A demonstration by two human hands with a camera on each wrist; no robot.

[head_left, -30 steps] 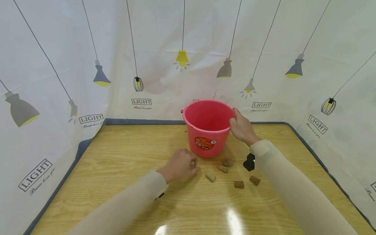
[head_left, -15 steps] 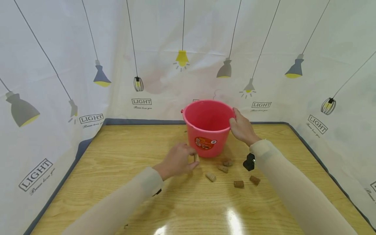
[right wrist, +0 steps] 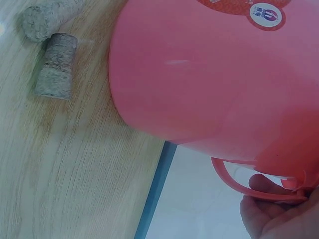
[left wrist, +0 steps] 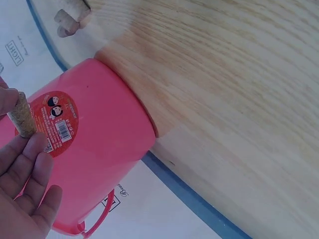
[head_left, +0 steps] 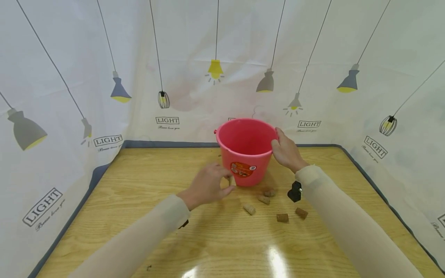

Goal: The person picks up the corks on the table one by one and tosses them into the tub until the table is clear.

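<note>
My left hand (head_left: 208, 184) is raised a little above the table and pinches a cork (left wrist: 23, 118) between thumb and fingertips. That cork hangs in front of the label on a pink bucket (head_left: 261, 164). The bucket stands upright on the table; the part of its inside that shows holds nothing. At the bucket's right side my right hand (head_left: 287, 151) grips the rim, its fingers around the pink handle (right wrist: 234, 185) in the right wrist view. Loose corks lie in front of the bucket: a pale one (head_left: 248, 209), two near its base (head_left: 264, 199), and two browner ones (head_left: 282, 217).
The wooden table (head_left: 146, 173) has a dark blue border along the back and sides. A white cloth (head_left: 194, 96) printed with lamps surrounds it. A black device (head_left: 295, 192) sits under the right wrist.
My left hand has lifted the cork off the table and drawn slightly back and up to the left. The right hand and bucket stay put.
</note>
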